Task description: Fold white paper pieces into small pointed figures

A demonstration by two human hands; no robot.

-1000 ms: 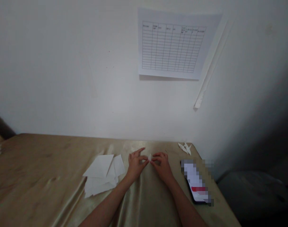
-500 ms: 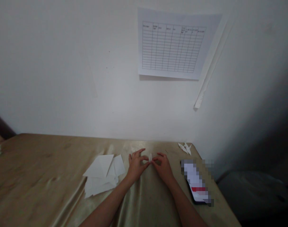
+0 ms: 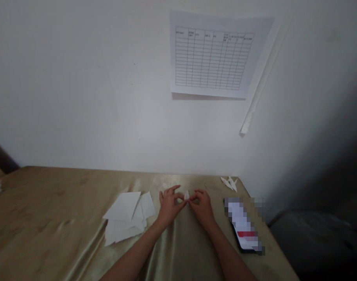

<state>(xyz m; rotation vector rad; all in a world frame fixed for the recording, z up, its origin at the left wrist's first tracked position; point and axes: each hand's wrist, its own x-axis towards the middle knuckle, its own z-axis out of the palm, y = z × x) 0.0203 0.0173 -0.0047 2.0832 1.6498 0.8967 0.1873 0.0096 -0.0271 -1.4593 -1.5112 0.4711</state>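
Note:
A small folded piece of white paper [image 3: 186, 194] is pinched between both my hands, just above the tan satin tablecloth [image 3: 64, 230]. My left hand [image 3: 169, 206] grips it by thumb and forefinger from the left, other fingers raised. My right hand [image 3: 200, 206] pinches it from the right with curled fingers. A loose stack of white paper sheets [image 3: 127, 216] lies just left of my left hand.
A phone [image 3: 243, 228] lies to the right of my right hand near the table's right edge. Small folded white paper pieces [image 3: 229, 182] sit at the far right corner. A printed grid sheet [image 3: 213, 56] hangs on the white wall behind.
The hands have drawn slightly closer together on the small paper piece; otherwise nothing has moved.

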